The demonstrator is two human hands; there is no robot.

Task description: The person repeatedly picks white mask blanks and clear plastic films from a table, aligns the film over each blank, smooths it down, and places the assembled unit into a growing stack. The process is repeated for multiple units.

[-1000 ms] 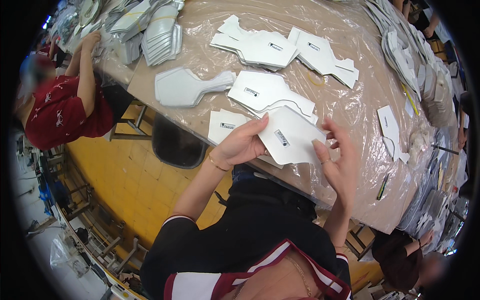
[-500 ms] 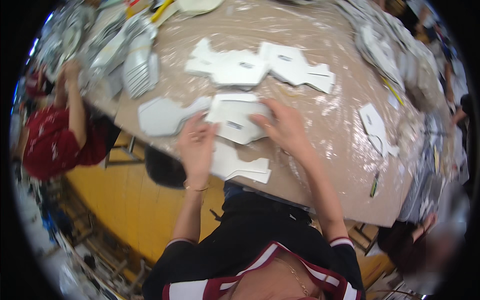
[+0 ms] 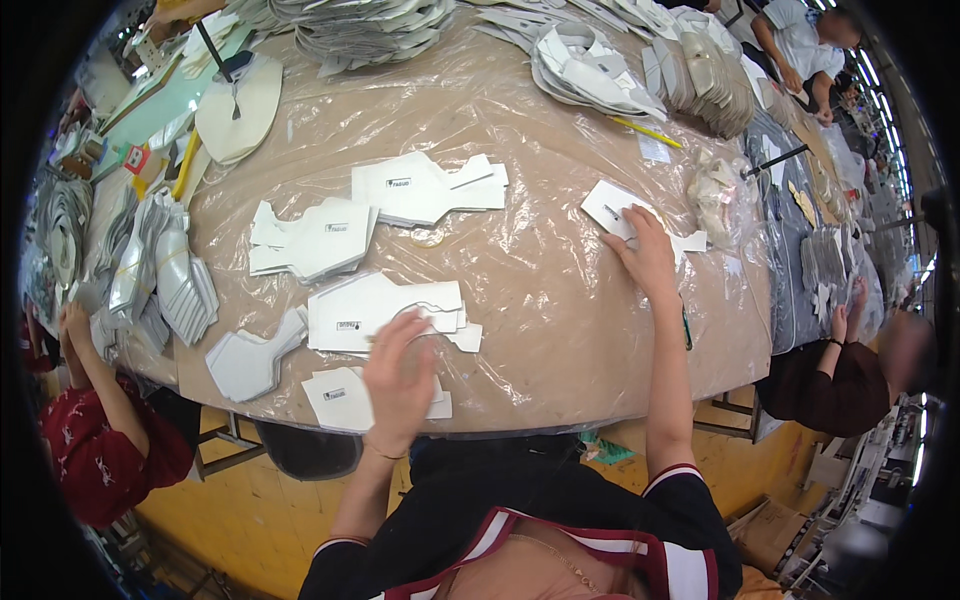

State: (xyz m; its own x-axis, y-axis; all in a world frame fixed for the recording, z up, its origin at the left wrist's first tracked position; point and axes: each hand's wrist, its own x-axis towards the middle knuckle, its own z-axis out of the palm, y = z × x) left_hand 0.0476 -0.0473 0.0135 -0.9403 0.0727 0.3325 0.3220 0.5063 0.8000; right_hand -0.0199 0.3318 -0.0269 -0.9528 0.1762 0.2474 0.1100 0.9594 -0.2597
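Note:
My right hand [image 3: 647, 256] reaches out to the right, with its thumb and fingers on a stack of white cut-out pieces [image 3: 598, 205] that has a narrow tail. Slightly blurred, my left hand [image 3: 398, 385] hovers with loosely spread fingers over the near edges of two stacks. One is a white printed stack of cut pieces [image 3: 338, 310]; the other is a smaller white stack [image 3: 335, 398] at the table edge. Left of them lies an unprinted pale stack [image 3: 245, 360]. Farther back, two more printed white stacks [image 3: 405, 185] [image 3: 320, 240] overlap at their ends.
Plastic film covers the table [image 3: 530, 330]. Bundles of grey-white pieces [image 3: 360, 30] line the far side, and others [image 3: 165, 265] stand at the left. A yellow tool [image 3: 645, 132] and a clear plastic bag [image 3: 722, 195] lie at the right. Co-workers [image 3: 110, 420] [image 3: 850, 375] sit at both sides.
My right hand has left the middle stack and moved right onto the tailed pieces. My left hand has come away from the middle stack. The view has turned toward the right.

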